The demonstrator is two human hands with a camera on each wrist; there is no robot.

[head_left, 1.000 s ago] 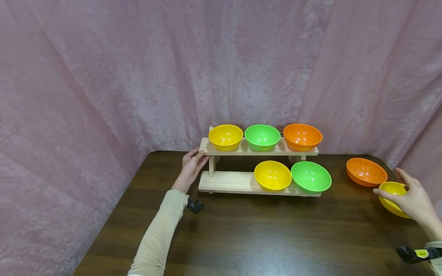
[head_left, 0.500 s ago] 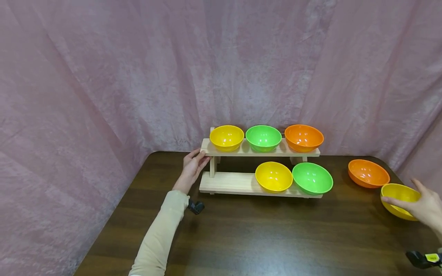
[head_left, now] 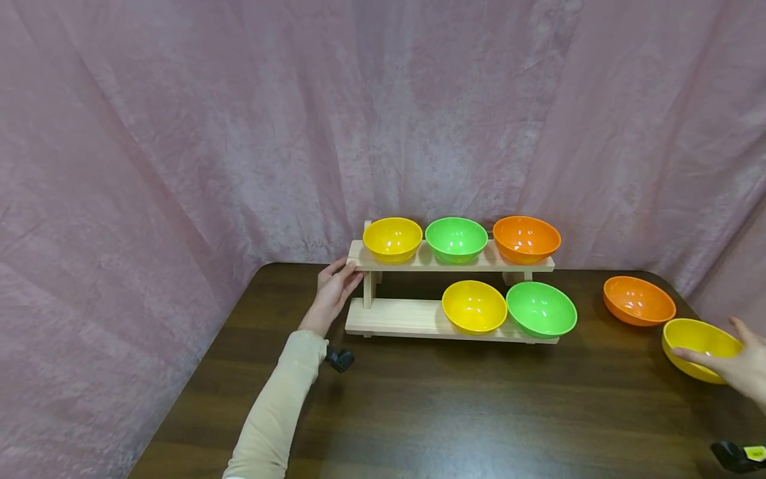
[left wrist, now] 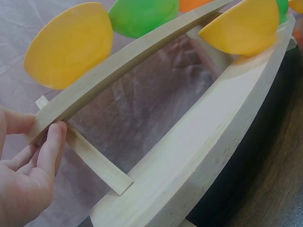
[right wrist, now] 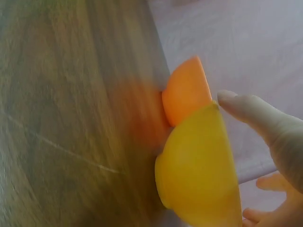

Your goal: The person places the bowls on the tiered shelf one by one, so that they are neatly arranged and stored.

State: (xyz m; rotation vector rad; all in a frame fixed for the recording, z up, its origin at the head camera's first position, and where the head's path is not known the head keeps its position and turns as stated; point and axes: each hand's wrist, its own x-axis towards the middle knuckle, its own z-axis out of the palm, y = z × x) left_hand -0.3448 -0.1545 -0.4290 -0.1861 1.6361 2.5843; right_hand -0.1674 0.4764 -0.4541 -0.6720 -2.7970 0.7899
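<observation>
A two-tier wooden stand (head_left: 395,318) is on the table, and my left hand (head_left: 330,293) pinches the left end of its upper shelf between thumb and fingers, as the left wrist view also shows. On the upper shelf sit a yellow bowl (head_left: 392,241), a green bowl (head_left: 457,240) and an orange bowl (head_left: 526,240). The lower shelf carries another yellow bowl (head_left: 475,307) and another green bowl (head_left: 541,309). At the right edge my right hand (head_left: 739,367) is spread over the near side of a loose yellow bowl (right wrist: 199,165), its thumb close to the rim.
Just behind the loose yellow bowl stands a loose orange bowl (head_left: 639,301) on the dark wooden table (head_left: 455,412). A pink curtain (head_left: 419,113) hangs behind the table. The left part of the lower shelf is bare wood.
My right hand has drawn to the right, spread, uncovering more of the loose yellow bowl. My left hand stays on the stand. The bowls on the stand keep their places.
</observation>
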